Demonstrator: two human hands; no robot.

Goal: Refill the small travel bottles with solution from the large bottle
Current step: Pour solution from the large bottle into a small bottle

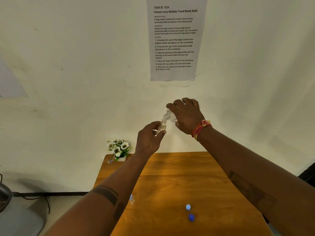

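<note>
Left hand (150, 138) wraps small clear plastic travel bottle (162, 127), upright. Right hand (185, 114) just above-right clamps large clear bottle (170, 116) tilted, threaded necks touching. Below hands on glossy wooden bench (170, 184): light blue cap (188, 207), dark blue cap (191, 217). Left forearm partly hides another capped bottle (131, 198). White flower pot (119, 149) left of left hand.

A cream wall (76, 65) fills the far view, a printed sheet (175, 40) taped on it; the wooden surface (179, 181) stands against it, with what seem cables (42, 196) on the floor (20, 222) left
</note>
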